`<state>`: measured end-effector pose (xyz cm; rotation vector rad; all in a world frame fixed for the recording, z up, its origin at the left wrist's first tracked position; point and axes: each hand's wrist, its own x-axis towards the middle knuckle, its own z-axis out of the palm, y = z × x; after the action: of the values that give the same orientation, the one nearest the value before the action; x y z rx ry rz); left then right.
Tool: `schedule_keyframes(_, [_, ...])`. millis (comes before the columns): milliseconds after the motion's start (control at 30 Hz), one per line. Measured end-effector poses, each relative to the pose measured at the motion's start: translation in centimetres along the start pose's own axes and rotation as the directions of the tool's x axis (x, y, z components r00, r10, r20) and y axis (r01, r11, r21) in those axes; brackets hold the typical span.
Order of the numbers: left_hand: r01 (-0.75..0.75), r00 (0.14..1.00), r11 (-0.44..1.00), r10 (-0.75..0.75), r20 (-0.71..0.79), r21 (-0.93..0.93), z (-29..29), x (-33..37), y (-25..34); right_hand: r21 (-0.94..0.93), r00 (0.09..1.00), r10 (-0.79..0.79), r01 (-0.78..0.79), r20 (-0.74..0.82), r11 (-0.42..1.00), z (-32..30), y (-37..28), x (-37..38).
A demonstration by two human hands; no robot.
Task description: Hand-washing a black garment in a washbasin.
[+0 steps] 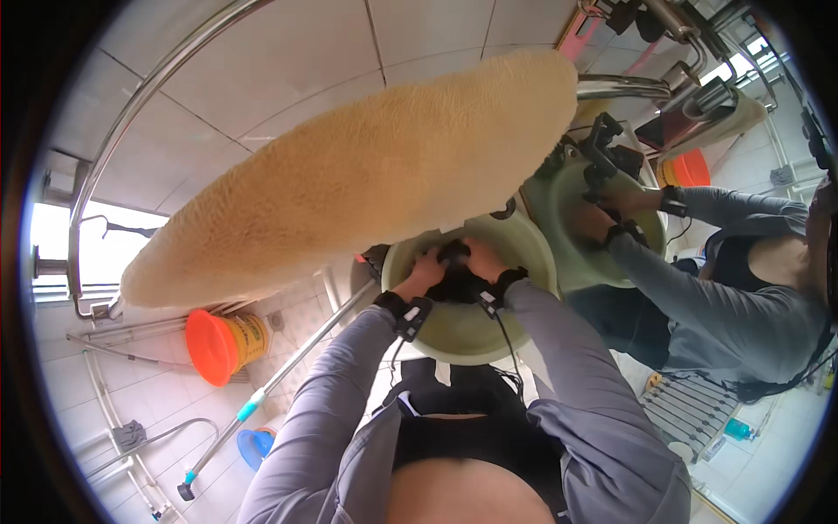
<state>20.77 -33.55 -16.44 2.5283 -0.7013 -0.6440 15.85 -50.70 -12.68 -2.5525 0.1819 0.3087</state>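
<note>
Both of my hands are down inside a pale green round basin (471, 356), with a black bunched cloth (456, 278) between them. My left hand (425, 268) grips the cloth from its left side, fingers curled. From the right, my right hand (483, 259) is closed on the same cloth, its fingertips partly hidden by the dark folds. Cloudy, greenish water seems to lie in the basin around the cloth. Black straps with small devices and cables circle both wrists.
A large beige towel (349, 183) hangs from a metal rail (118, 131) over the basin's far side. At left are an orange-and-yellow bucket (214, 347), a blue basin (255, 449) and a slanting pole (297, 362) with teal grips. A mirror (567, 196) on the right reflects my arms.
</note>
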Motion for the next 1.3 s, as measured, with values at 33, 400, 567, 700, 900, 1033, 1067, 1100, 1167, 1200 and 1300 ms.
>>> schedule_keyframes(33, [0.052,0.998,0.963,-0.059,-0.021,-0.263,-1.3,-0.3,1.2,0.131,0.996,0.02,-0.008,-0.088,0.991,-0.7,0.2,-1.0])
schedule_keyframes(400, [0.028,0.992,0.966,0.005,0.127,-0.257,-6.0,-4.8,2.3,0.078,0.993,-0.014,0.023,-0.113,0.997,-5.0,-2.5,-6.3])
schedule_keyframes(567, [-0.063,0.957,0.993,0.03,0.289,0.104,-2.6,-4.5,2.9,-0.355,0.99,0.13,-0.142,-0.058,0.924,-1.2,-3.1,-5.3])
schedule_keyframes(700, [-0.057,0.962,0.988,0.015,0.272,0.147,-0.4,-2.7,2.3,-0.245,0.995,0.103,-0.097,0.012,0.965,0.1,-1.3,-2.4])
schedule_keyframes(900, [-0.009,0.979,0.998,-0.005,0.204,0.068,0.0,0.1,2.4,-0.111,0.98,0.193,-0.187,0.044,0.976,0.5,1.2,0.7])
schedule_keyframes(1033, [0.07,0.991,0.9,-0.013,0.135,-0.43,-3.0,0.9,1.1,0.177,0.991,0.118,-0.106,-0.059,0.978,-1.7,-0.7,-1.1])
schedule_keyframes(1067, [0.067,0.99,0.9,-0.007,0.14,-0.431,-3.9,0.6,1.4,0.289,0.986,0.099,-0.057,-0.133,0.956,-2.6,-1.6,-2.1])
schedule_keyframes(1100, [0.158,0.985,0.852,-0.103,0.135,-0.5,-5.0,0.5,1.6,0.287,0.985,0.101,-0.058,-0.137,0.956,-3.8,-2.6,-3.1])
schedule_keyframes(1167, [0.239,0.971,0.788,-0.195,0.137,-0.567,-5.9,-0.3,2.2,0.203,0.979,-0.111,0.144,-0.169,0.969,-6.1,-4.9,-5.4])
schedule_keyframes(1200, [0.151,0.988,0.879,-0.138,0.063,-0.452,-5.6,-0.6,1.9,0.201,0.979,-0.113,0.147,-0.169,0.969,-6.6,-5.6,-6.2])
schedule_keyframes(1300, [0.049,0.997,0.974,-0.036,0.064,-0.219,-3.6,-2.0,2.0,0.162,0.979,-0.182,0.165,0.094,0.973,-7.1,-5.7,-8.1])
